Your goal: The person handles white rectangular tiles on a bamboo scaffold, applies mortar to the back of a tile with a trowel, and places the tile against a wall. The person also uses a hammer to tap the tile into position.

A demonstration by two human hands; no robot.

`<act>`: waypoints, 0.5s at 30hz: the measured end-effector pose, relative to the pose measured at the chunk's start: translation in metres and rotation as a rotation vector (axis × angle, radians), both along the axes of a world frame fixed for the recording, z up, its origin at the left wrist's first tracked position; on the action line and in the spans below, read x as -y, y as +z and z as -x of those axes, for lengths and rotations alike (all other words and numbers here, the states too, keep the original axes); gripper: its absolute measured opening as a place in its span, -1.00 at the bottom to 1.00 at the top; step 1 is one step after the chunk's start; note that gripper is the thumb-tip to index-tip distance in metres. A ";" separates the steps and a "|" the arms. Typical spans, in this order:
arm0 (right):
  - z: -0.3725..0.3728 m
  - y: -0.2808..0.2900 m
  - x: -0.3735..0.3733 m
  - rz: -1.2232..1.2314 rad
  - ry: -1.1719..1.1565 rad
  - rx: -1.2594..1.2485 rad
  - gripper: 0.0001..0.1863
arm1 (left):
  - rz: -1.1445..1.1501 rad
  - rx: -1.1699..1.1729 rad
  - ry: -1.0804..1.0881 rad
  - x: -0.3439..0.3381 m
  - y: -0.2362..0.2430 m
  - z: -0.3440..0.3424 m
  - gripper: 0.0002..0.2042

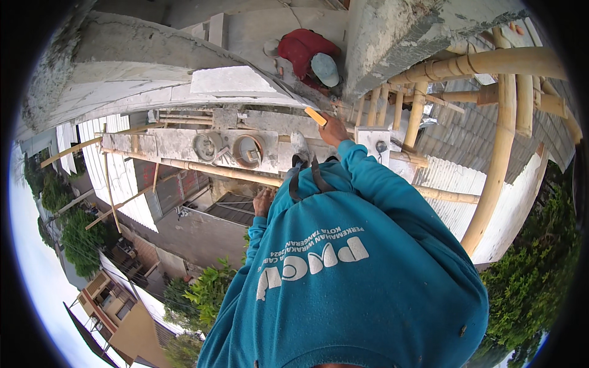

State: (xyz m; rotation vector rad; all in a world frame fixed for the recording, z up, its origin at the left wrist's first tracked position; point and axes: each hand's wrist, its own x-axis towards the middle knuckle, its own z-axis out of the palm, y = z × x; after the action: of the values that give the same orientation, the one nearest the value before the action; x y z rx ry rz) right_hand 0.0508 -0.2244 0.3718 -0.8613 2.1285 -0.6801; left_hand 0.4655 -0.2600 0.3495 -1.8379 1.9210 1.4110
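My right hand (pixel 333 131) is closed round a yellow-handled hand tool (pixel 316 116), held out by the grey wall's edge. The kind of tool is hard to make out at this size. Just left of it, a pale white block (pixel 233 80) lies along the wall (pixel 141 61). Down at my left side, my left hand (pixel 263 201) hangs near a bamboo pole (pixel 208 169) with its fingers curled. Whether anything is inside those fingers is hidden. On the scaffold boards stand a round bucket (pixel 207 146) with grey stuff in it and a brownish bucket (pixel 248 151) holding small items.
A person in a red top (pixel 300 52) crouches beyond the wall. A concrete column (pixel 399 46) rises at the upper right beside bamboo scaffold poles (pixel 500 153). My shoe (pixel 299 145) rests on the narrow boards. Past their edge are a drop, metal roofing (pixel 126 178) and trees (pixel 215 288).
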 end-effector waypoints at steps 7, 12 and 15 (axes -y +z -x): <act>-0.003 0.003 -0.001 0.035 -0.034 -0.038 -0.49 | 0.043 0.011 -0.147 0.004 0.001 -0.002 -0.41; -0.002 0.008 0.001 0.032 -0.020 -0.008 -0.50 | 0.058 -0.042 -0.098 0.003 0.002 -0.001 -0.49; -0.002 0.004 0.001 0.055 -0.029 -0.036 -0.51 | -0.013 -0.070 -0.011 0.005 -0.004 -0.001 -0.51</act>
State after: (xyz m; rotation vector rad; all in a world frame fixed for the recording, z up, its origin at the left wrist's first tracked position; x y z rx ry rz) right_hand 0.0526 -0.2251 0.3760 -0.8803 2.1666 -0.7466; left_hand 0.4664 -0.2652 0.3452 -1.7927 1.9463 1.4996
